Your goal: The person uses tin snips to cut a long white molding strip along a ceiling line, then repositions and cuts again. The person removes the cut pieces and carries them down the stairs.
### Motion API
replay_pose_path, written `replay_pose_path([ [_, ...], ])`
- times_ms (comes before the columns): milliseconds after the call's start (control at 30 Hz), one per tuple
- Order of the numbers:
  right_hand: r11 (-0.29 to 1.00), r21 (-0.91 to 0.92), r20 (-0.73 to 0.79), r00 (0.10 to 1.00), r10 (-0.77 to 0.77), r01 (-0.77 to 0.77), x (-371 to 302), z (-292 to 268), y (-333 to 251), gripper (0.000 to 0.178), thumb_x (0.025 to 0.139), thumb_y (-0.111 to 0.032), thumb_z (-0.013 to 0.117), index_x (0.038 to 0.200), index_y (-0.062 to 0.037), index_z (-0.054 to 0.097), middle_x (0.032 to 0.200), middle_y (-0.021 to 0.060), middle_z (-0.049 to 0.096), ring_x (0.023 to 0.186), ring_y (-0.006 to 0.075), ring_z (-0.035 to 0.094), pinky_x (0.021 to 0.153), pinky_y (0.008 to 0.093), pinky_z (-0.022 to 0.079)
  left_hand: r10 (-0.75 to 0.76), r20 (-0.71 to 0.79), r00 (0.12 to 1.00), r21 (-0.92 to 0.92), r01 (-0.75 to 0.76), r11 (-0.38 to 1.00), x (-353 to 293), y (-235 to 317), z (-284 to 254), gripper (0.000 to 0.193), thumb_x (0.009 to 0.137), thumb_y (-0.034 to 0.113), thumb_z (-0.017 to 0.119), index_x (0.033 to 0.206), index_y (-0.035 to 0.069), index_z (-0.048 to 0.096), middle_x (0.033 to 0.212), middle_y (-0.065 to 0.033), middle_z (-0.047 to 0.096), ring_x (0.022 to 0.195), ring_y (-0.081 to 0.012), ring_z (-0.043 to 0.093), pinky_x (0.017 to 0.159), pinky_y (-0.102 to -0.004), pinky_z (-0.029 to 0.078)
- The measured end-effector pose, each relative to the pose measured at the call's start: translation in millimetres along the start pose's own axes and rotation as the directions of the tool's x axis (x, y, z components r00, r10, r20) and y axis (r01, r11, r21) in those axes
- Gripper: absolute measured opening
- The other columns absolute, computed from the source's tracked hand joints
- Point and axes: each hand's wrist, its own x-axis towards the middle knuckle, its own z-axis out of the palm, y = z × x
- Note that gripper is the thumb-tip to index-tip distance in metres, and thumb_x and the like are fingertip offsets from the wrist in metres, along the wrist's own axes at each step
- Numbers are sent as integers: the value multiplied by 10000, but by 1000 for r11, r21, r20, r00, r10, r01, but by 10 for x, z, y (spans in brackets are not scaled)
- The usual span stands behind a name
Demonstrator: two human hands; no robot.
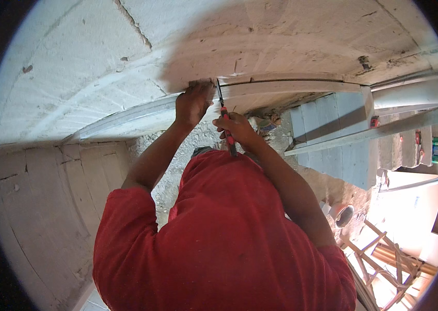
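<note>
Hand tool (224, 113): red-and-black handle, slim metal front end. Held tip-forward, its tip near the pale ledge's (291, 87) far long edge; contact unclear.

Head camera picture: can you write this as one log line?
right hand: holding red-and-black tool | left hand: at pale wall, blurred | metal end: beside left hand

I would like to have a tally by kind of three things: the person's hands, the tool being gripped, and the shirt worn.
Bare left hand and bare right hand: 2
Slim metal tool with red-and-black handle: 1
Red short-sleeved fabric shirt: 1
Total: 4
</note>
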Motion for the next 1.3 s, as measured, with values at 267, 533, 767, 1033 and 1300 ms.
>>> replay_pose_path([
  [267, 974, -226, -110, 994, -15, -10, 90, 87, 109, 497, 766, -423, 738, 876, 43, 608, 701, 94, 631, 573, 172, 610, 533, 326, 499, 8, -21, 1000, 40, -8, 999, -42, -71, 92, 524, 811, 353, 673, 1250, 98, 544, 1207, -136, 574, 1063, -350, 580, 830, -423, 514],
  [533, 985, -160, -95, 994, 46, -61, 99, 119, 85, 470, 765, -422, 726, 809, 35, 625, 681, 110, 634, 569, 174, 613, 535, 330, 503, 30, -5, 1000, 14, -29, 999, -40, -109, 105, 526, 824, 378, 657, 1259, 104, 549, 1185, -141, 580, 1059, -357, 580, 845, -431, 502],
  [767, 983, -175, -104, 994, 32, -50, 171, 156, 121, 430, 769, -387, 703, 793, 33, 617, 689, 105, 631, 575, 175, 612, 533, 337, 501, 35, -59, 998, -26, -37, 999, -39, -96, 107, 493, 782, 272, 701, 1233, 118, 580, 1169, -126, 581, 1036, -337, 587, 856, -398, 495],
  [1033, 981, -187, -111, 994, 22, -43, 105, 190, 38, 436, 769, -378, 695, 834, 42, 601, 691, 101, 628, 569, 167, 602, 526, 333, 494, 52, -103, 993, -10, -53, 999, -17, -72, 90, 489, 757, 229, 689, 1213, 94, 574, 1149, -125, 567, 1021, -327, 591, 827, -383, 506],
  [1300, 981, -188, -101, 994, 35, -53, 190, 201, 83, 473, 740, -404, 706, 829, 49, 602, 710, 119, 641, 587, 190, 619, 571, 347, 509, 13, -106, 994, 34, -9, 999, -1, -29, 81, 559, 733, 187, 684, 1258, 76, 525, 1189, -147, 571, 1040, -348, 590, 868, -405, 501],
])
